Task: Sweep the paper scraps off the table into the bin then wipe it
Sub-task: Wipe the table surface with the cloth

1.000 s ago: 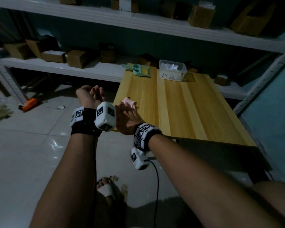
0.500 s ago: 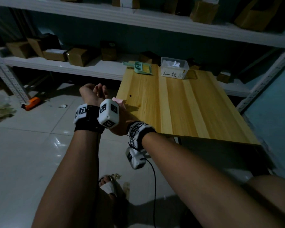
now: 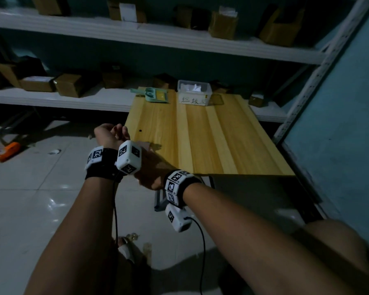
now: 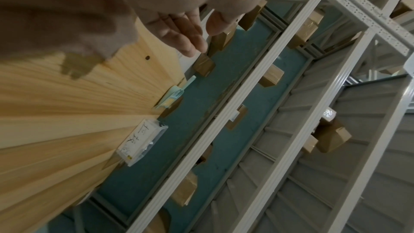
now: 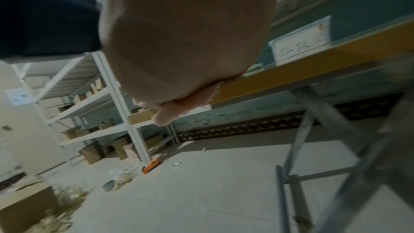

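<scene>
The wooden table (image 3: 211,141) shows no scraps on its top. My right hand (image 3: 152,167) lies at the table's near left edge and holds a pink cloth (image 5: 177,112), which hangs over that edge. Its fingers are hidden behind the left wrist camera. My left hand (image 3: 113,133) is just off the left edge, palm up, and its relaxed fingers (image 4: 186,31) hold nothing. A clear plastic bin (image 3: 194,93) with a handwritten label and white paper inside stands at the table's far edge.
A green dustpan with a brush (image 3: 156,95) lies left of the bin. White shelves (image 3: 94,99) with cardboard boxes run behind the table. A teal wall (image 3: 339,124) stands on the right. An orange tool (image 3: 8,151) lies on the tiled floor.
My right hand has slid the pink cloth leftward to the table's left edge, close under the left wrist. The left hand has stayed cupped beside that edge.
</scene>
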The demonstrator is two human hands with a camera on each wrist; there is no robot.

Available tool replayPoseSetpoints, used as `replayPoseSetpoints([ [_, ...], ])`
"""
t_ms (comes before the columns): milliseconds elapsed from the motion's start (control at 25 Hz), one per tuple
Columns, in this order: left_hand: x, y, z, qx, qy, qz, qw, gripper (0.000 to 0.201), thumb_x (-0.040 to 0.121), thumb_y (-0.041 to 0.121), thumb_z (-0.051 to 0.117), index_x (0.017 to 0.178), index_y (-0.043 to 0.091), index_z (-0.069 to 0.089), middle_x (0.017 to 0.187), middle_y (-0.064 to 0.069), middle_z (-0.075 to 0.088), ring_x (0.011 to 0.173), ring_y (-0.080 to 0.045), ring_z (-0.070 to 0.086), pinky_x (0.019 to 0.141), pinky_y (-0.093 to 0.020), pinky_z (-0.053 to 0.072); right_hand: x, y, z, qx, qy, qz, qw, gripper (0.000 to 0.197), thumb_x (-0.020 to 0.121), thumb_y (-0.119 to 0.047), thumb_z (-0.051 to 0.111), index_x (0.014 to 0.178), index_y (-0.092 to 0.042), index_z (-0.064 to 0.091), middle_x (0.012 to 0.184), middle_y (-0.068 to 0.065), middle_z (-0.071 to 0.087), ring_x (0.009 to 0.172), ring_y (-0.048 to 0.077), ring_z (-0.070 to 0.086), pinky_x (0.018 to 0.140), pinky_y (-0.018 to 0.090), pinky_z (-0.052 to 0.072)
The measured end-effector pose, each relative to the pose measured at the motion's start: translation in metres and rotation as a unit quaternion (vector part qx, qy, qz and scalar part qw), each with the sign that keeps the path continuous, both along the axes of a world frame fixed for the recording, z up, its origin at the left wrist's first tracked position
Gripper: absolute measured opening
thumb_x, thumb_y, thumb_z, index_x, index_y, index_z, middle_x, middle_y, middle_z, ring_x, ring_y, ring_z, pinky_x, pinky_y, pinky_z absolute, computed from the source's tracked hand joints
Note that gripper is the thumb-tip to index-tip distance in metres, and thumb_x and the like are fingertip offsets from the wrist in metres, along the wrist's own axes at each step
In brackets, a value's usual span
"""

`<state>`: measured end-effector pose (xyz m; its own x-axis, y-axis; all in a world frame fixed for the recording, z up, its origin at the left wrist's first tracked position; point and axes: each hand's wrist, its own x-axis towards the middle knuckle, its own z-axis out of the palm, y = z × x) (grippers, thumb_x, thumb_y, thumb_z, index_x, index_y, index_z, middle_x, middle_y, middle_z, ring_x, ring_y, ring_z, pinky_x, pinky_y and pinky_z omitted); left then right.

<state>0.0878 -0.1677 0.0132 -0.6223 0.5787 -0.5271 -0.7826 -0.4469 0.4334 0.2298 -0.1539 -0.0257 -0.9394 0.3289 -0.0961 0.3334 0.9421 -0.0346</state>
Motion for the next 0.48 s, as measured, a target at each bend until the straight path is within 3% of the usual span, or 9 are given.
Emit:
replayPoseSetpoints([
  [40, 0.001, 0.001, -0.002, -0.004, 0.004, -0.003, 1.000, 0.015, 0.091, 0.015, 0.045, 0.077, 0.010, 0.048, 0.060, -0.001, 0.051, 0.047, -0.011, 0.048, 0.046, -0.017, 0.044, 0.003, 0.007, -0.008, 0.019, -0.017, 0.019, 1.000, 0.051, 0.102, -0.020, 0.043, 0.148, -0.001, 0.034, 0.159, 0.021, 0.023, 0.149, 0.038, 0.013, 0.122, 0.050, 0.007],
  [120, 0.002, 0.004, -0.006, -0.015, 0.008, -0.012, 1.000, 0.012, 0.091, 0.015, 0.046, 0.081, 0.009, 0.049, 0.065, -0.001, 0.051, 0.051, -0.012, 0.048, 0.045, -0.016, 0.044, 0.016, 0.019, -0.015, 0.031, -0.026, -0.010, 0.999, 0.059, 0.102, -0.030, 0.034, 0.155, -0.010, 0.020, 0.163, 0.015, 0.011, 0.151, 0.035, 0.002, 0.122, 0.050, 0.001],
  [240, 0.014, 0.009, -0.008, -0.039, 0.015, -0.025, 0.999, 0.014, 0.093, 0.017, 0.045, 0.084, 0.007, 0.050, 0.065, -0.002, 0.050, 0.051, -0.014, 0.047, 0.045, -0.016, 0.041, 0.043, 0.037, -0.017, 0.013, -0.030, -0.082, 0.996, 0.077, 0.097, -0.031, 0.045, 0.158, -0.015, 0.001, 0.165, 0.008, -0.009, 0.151, 0.026, -0.012, 0.123, 0.046, 0.000],
  [320, 0.024, 0.011, -0.007, -0.040, 0.016, -0.014, 0.999, 0.016, 0.094, 0.017, 0.044, 0.082, 0.007, 0.049, 0.067, -0.003, 0.049, 0.051, -0.015, 0.046, 0.046, -0.017, 0.040, 0.061, 0.047, -0.020, 0.016, -0.041, -0.100, 0.994, 0.074, 0.100, -0.032, 0.041, 0.157, -0.017, -0.004, 0.164, 0.006, -0.014, 0.151, 0.023, -0.015, 0.123, 0.044, -0.002],
  [480, 0.037, 0.017, -0.005, -0.030, 0.000, -0.012, 0.999, 0.018, 0.095, 0.017, 0.043, 0.082, 0.007, 0.048, 0.067, -0.003, 0.049, 0.053, -0.016, 0.048, 0.049, -0.018, 0.040, 0.099, 0.059, -0.024, -0.023, -0.011, -0.129, 0.991, 0.060, 0.105, -0.042, 0.017, 0.157, -0.021, -0.004, 0.164, 0.003, -0.015, 0.150, 0.019, -0.015, 0.123, 0.044, -0.002],
])
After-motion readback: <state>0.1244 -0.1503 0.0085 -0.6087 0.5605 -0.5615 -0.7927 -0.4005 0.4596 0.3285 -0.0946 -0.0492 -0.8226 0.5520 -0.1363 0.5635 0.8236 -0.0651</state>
